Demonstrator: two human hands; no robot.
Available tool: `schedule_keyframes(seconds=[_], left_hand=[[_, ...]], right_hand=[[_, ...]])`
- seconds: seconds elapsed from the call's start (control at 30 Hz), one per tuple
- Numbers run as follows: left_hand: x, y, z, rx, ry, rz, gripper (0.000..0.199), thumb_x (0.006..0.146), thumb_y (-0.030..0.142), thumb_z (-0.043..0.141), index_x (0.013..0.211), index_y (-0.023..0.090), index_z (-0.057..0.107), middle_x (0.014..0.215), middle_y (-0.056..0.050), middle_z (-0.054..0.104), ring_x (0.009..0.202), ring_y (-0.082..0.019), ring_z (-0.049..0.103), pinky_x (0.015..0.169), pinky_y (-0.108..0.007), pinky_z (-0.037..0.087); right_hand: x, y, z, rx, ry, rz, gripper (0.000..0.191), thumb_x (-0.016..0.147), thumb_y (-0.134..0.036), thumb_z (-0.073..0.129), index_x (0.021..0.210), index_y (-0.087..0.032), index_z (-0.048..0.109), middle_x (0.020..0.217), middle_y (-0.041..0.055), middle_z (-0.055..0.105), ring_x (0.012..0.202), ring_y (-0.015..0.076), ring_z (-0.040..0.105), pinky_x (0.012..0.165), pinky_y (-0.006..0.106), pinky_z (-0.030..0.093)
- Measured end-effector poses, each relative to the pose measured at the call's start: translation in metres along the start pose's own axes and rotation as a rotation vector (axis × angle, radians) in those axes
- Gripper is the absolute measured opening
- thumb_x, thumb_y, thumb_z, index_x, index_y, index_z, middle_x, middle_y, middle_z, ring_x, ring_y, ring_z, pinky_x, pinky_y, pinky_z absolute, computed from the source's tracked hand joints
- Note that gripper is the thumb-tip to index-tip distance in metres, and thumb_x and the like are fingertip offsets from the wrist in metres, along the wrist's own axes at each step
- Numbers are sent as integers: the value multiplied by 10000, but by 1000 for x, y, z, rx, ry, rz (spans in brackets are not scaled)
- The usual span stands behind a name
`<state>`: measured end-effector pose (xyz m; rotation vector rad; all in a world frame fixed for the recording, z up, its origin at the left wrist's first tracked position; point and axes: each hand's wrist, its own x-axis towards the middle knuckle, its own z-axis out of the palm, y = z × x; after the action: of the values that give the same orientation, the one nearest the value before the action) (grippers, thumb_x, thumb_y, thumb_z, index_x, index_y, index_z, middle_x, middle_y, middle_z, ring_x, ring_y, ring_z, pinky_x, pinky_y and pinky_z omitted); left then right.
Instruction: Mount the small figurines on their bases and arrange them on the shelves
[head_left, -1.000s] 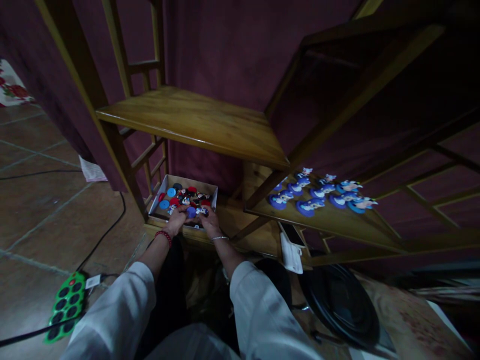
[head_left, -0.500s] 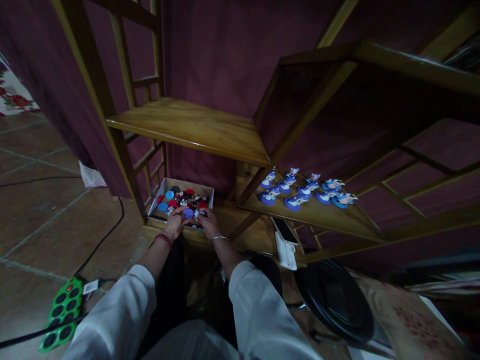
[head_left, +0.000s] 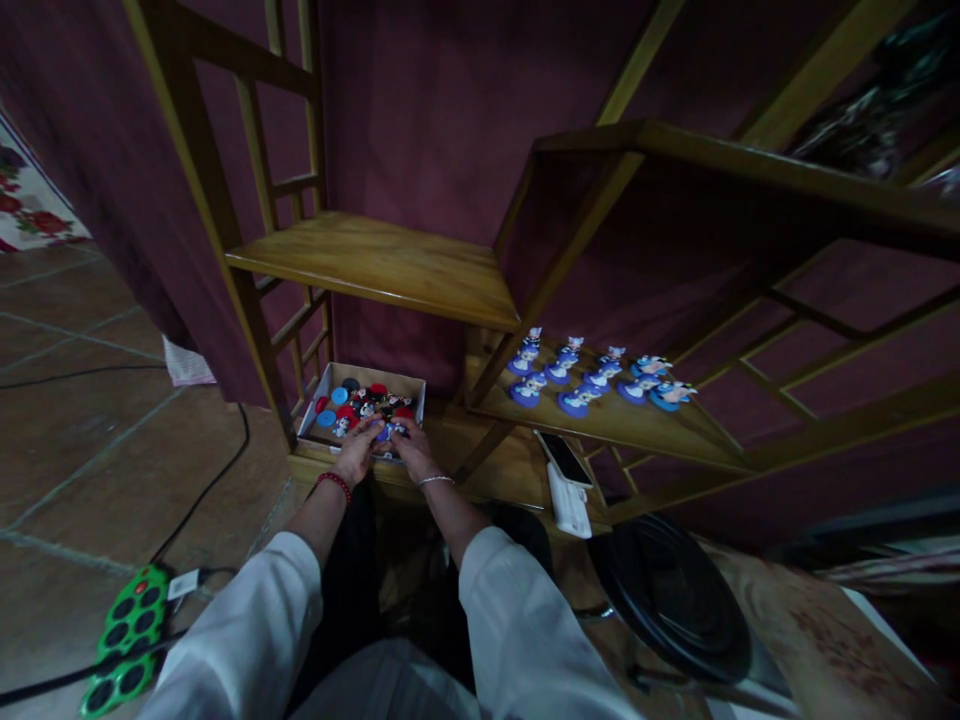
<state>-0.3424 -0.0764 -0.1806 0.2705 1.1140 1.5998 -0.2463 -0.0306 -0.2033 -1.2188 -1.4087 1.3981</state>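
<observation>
Over the front edge of a shallow cardboard box (head_left: 311, 437), my left hand (head_left: 357, 452) and my right hand (head_left: 414, 450) are close together. Between their fingertips is a small figurine (head_left: 388, 432) with purple and white parts, gripped from both sides. My fingers partly cover it, and its details are too small to make out. Inside the box lie several more figurines and round bases, among them a blue base (head_left: 325, 419), another blue base (head_left: 340, 396) and red and black pieces (head_left: 378, 389).
To the right, several purple-based figurines (head_left: 577, 400) stand in rows on a wooden shelf (head_left: 622, 428). A phone (head_left: 564, 458) lies on a white object (head_left: 570, 508) below it. An upper shelf (head_left: 382, 262) overhangs the box. A black round stool (head_left: 667, 600) and green power strip (head_left: 127, 630) are nearby.
The figurine has turned in my hands: its round purple base faced me before, and now its purple and white body shows. My hands have drawn slightly closer together. The view has shifted a little.
</observation>
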Motion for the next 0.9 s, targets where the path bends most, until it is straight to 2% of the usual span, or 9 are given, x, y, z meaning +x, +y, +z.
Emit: schedule_keyframes(seconds=[0.27, 0.4, 0.5, 0.6, 0.73, 0.9], left_hand=[[-6, 3, 7, -12, -9, -2, 311, 606, 65, 658, 904, 141, 610, 685, 4, 614, 580, -89, 570, 530, -200, 461], [-8, 6, 7, -23, 10, -31, 245, 657, 51, 593, 877, 158, 603, 701, 9, 613, 608, -90, 582, 572, -220, 489], [-9, 8, 6, -67, 18, -62, 126, 689, 48, 555, 764, 144, 587, 679, 5, 606, 601, -87, 578, 603, -237, 514], [-9, 9, 5, -121, 11, -102, 101, 707, 42, 527, 689, 134, 565, 638, -3, 599, 589, -93, 578, 656, -273, 534], [-8, 10, 5, -189, -26, -137, 136, 742, 49, 484, 765, 133, 588, 670, -18, 615, 646, -111, 601, 738, -324, 533], [-6, 8, 4, -228, -15, -160, 178, 793, 77, 441, 845, 135, 601, 752, -42, 634, 713, -119, 611, 760, -317, 529]], right_hand=[[-4, -5, 1, 31, -9, 13, 328, 644, -284, 569, 956, -193, 614, 799, 3, 620, 636, 113, 565, 571, 229, 481], [-4, -5, -1, -14, 7, -6, 329, 652, -262, 553, 972, -205, 606, 815, -2, 619, 680, 119, 566, 593, 231, 477], [-2, -5, -3, -32, 63, -14, 347, 641, -255, 566, 984, -207, 590, 847, 4, 618, 734, 131, 572, 627, 238, 482], [0, -6, -5, -19, 123, -4, 366, 620, -265, 591, 980, -196, 580, 849, 14, 617, 758, 141, 577, 635, 238, 478], [-2, -9, -9, 56, 95, 23, 375, 604, -306, 614, 961, -195, 583, 806, 6, 615, 696, 134, 571, 540, 209, 458], [-9, -18, -15, 151, 54, 13, 395, 593, -341, 623, 960, -196, 601, 816, 6, 621, 679, 127, 559, 484, 185, 423]])
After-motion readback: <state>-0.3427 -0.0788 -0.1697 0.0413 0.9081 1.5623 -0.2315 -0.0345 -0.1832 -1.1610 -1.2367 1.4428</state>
